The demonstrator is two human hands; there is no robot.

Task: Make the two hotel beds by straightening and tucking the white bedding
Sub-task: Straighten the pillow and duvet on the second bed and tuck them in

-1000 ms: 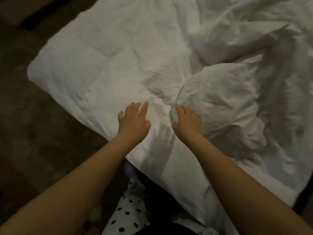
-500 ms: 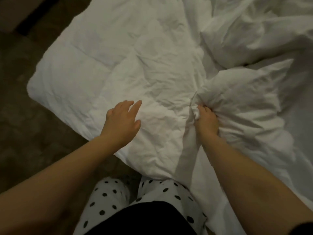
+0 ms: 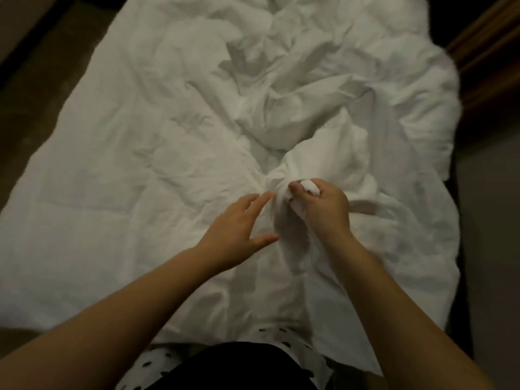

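Reaching from six o'clock, the left hand [image 3: 239,229] is hovering, grip spread, likely readying to smooth. At its three o'clock the right hand [image 3: 323,205] is pinching a bunch of white bedding [image 3: 140,164], probably to pull it flat. Toward twelve o'clock that bedding is lying rumpled across the bed [image 3: 463,277].

- The white bedding [image 3: 140,178] is matt cloth — smoother and flatter toward the left edge of the bed [image 3: 463,319], deeply creased and rumpled toward its far right corner.
- The bunch my right hand [image 3: 323,206] grips is the same soft, wrinkled cloth.
- Past the bed's far right corner stands brown wood [image 3: 489,52], ridged, with a dull sheen.
- My trousers [image 3: 157,361] — matt white cloth with black dots.
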